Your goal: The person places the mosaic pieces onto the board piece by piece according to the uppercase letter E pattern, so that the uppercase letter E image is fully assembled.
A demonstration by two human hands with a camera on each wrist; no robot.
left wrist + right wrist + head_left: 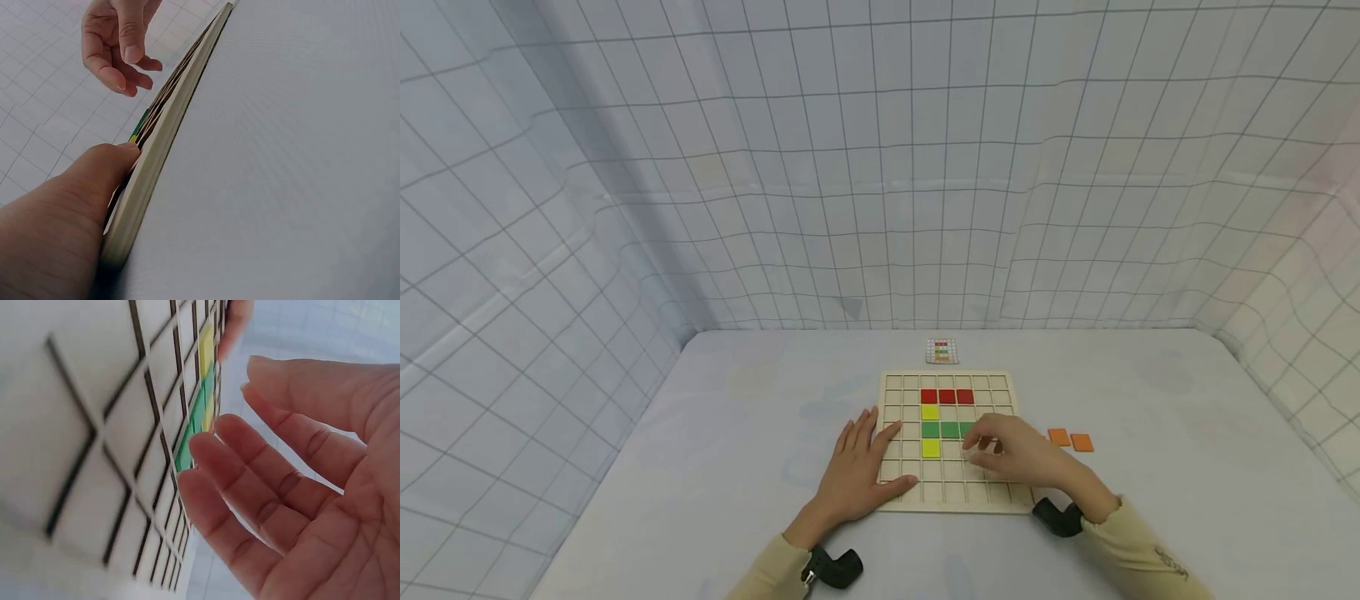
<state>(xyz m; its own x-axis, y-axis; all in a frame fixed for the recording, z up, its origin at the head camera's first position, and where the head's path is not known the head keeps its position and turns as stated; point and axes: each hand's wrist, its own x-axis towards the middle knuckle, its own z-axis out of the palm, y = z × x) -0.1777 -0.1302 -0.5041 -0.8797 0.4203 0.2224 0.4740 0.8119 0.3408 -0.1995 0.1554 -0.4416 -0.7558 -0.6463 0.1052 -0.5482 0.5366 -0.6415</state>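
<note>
A cream gridded board [943, 498] lies on the table. Set in its grid are a row of three red tiles [947, 397], a row of green tiles [950, 430], and two yellow tiles [931, 449] in the column at the rows' left end. My left hand [852, 477] rests with spread fingers on the board's left side, its thumb over the near-left corner. Over the right end of the green row is my right hand [1018, 450], its fingers loosely bent. In the right wrist view, nothing shows between that hand's thumb and fingers [219, 462].
Orange tiles [1059, 437] lie on the table to the right of the board, one partly hidden behind my right hand. A small pattern card [942, 352] sits beyond the board's far edge. White gridded curtains [880, 167] enclose the table's back and sides.
</note>
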